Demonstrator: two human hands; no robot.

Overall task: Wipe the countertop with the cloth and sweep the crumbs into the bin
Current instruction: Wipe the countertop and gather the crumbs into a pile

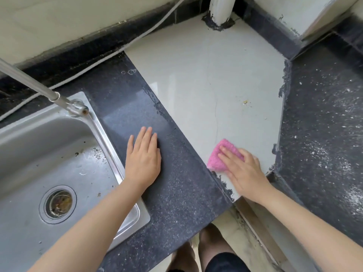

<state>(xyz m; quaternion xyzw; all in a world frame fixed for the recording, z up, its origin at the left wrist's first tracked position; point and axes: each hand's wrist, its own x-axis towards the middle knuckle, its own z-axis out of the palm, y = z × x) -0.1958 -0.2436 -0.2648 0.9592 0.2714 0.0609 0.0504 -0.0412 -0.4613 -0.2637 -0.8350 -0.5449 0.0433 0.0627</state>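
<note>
Right hand [242,170] is pressing flat on the pink cloth [218,157], fingers straight and slightly spread, lying over the cloth's right half; nothing curled around it, so released rather than grasping. Cloth is sitting on the pale grey tile section [206,75] of the countertop, at its near corner, just beside the seam with the dark speckled counter [176,193]. Cloth's left part is sticking out from under the fingers.

Left hand [142,160] is resting palm down on the dark speckled counter, fingers straight and close together, holding nothing. It is lying between the stainless sink [29,154] and the tile section, well apart from the cloth. Left forearm is crossing over the sink's near right corner.

A small cluster of yellowish crumbs [245,102] is lying on the pale tile, further back and to the right of the cloth, not touching it. White dust and specks are covering the dark counter on the right [324,134].

Sink is showing a drain strainer [58,204] with debris in it and dark bits on the basin floor. A metal faucet pipe [29,84] is angling in from the left over the sink's back rim. A white pipe [221,10] is standing upright at the back of the tile section. A thin white cable [117,50] is running along the back edge. The person's bare knees [210,242] are showing below the counter edge.
</note>
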